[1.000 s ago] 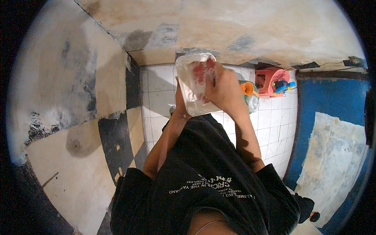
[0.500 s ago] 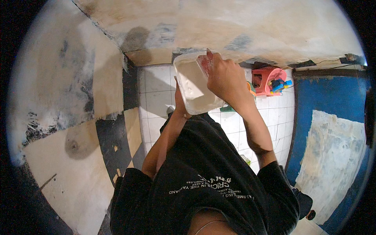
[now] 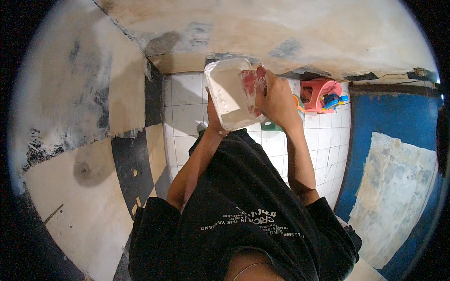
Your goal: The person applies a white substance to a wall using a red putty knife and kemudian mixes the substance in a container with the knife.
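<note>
Right fingers (image 3: 272, 93) curling closed round red scraper (image 3: 247, 83) | left hand (image 3: 214, 117) holding whitish tub (image 3: 241, 122), grip partly hidden | pale paste (image 3: 227, 96) likely weighing on flexible walls, base needing support

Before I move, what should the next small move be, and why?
Probably draw the red scraper gently through the pale paste: the right hand grips it at the tub's right side, the left hand supports the tub from the left, and the paste's surface looks uneven. Whether the blade touches paste, I can't tell.
</note>
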`<state>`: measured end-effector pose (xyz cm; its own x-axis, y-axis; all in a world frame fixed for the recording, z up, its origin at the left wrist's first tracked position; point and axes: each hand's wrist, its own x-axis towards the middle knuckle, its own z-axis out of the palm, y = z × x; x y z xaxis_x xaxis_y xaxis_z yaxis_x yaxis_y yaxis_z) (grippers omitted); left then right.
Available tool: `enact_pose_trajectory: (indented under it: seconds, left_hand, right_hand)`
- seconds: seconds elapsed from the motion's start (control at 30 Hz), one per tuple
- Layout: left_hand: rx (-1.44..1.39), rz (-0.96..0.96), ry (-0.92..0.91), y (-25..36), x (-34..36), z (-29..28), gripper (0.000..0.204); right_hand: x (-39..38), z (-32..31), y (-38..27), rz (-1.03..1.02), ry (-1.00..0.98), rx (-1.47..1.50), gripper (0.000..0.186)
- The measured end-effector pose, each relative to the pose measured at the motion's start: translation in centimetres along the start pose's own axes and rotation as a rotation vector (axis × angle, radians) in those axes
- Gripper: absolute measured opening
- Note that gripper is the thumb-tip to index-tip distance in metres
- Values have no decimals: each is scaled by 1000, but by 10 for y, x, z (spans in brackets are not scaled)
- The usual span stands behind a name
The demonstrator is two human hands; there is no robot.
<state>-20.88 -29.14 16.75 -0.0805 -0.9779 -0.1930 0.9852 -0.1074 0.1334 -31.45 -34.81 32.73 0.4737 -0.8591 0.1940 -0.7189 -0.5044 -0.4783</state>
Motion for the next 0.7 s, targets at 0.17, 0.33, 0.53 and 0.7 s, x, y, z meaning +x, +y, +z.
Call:
enact_pose_trajectory:
  seconds: [0.17,0.33,0.53,0.7]
  left_hand:
    - [-241,-43,-170,1,4,-5,70]
    - [9,-4,-123,0,7,2,70]
    - [-19,-26,-118,2,3,8,70]
    - [37,-9,-121,0,1,14,69]
  right_hand:
    - [-4,-12,-7,-57,-3,-11,13]
    - [-11,20,7,145,18,235,12]
    - [-10,16,1,142,43,223,12]
    - [-4,15,-6,144,76,128,12]
